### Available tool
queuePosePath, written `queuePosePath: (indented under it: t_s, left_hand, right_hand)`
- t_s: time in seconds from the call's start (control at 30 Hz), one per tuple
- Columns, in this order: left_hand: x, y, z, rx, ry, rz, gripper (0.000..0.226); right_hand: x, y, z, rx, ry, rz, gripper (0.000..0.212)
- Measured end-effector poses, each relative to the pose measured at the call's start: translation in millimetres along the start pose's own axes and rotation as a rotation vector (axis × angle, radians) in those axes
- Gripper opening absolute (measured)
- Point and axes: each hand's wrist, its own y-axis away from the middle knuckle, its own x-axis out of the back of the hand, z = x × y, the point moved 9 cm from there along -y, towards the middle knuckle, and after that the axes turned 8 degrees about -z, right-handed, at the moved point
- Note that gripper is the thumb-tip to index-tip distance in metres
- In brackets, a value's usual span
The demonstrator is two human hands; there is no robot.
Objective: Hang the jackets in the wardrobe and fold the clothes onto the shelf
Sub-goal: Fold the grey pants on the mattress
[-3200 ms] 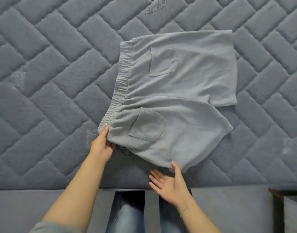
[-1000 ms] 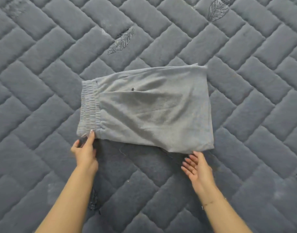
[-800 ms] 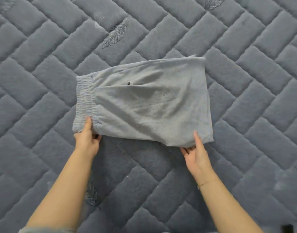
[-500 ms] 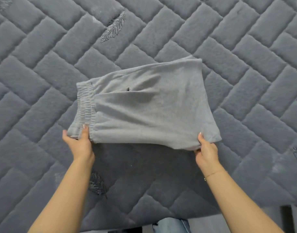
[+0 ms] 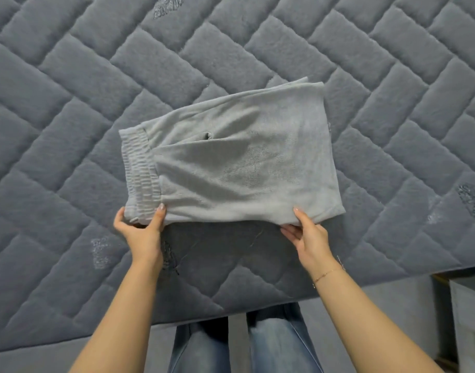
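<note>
- the grey shorts (image 5: 239, 168), already doubled over, lie on the quilted bed (image 5: 69, 109) near its front edge, probably so they stay flat while handled.
- the left hand (image 5: 142, 232) pinches the near waistband corner, thumb on top.
- the right hand (image 5: 307, 238) pinches the near hem corner, fingers (image 5: 287, 231) slipped underneath.
- gripping both near corners likely keeps the layers aligned for the next fold or lift.

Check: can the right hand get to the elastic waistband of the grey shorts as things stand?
Probably yes. The right hand pinches the hem-side near corner of the folded grey shorts; the waistband lies across the fold with only bare fabric between. The left hand already grips its near end.
</note>
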Motion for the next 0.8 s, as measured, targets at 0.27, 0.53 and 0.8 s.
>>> queuePosePath:
  t_s: [0.27,0.53,0.8]
  left_hand:
    - [-3.1,4.7,0.5,0.151,0.336,0.088,0.068]
    - [-30.2,13.2,35.0,0.019,0.395,-0.022,0.056]
    - [-174.8,92.5,119.8,-0.662,-0.197,-0.549,0.057]
  right_hand:
    - [-64.5,-19.3,-62.2,0.142,-0.169,-0.055,0.023]
    - [-58.3,-21.2,-74.8,0.456,0.64,-0.044,0.025]
    - [-39.1,-33.2,-78.0,0.097,0.317,-0.315,0.051]
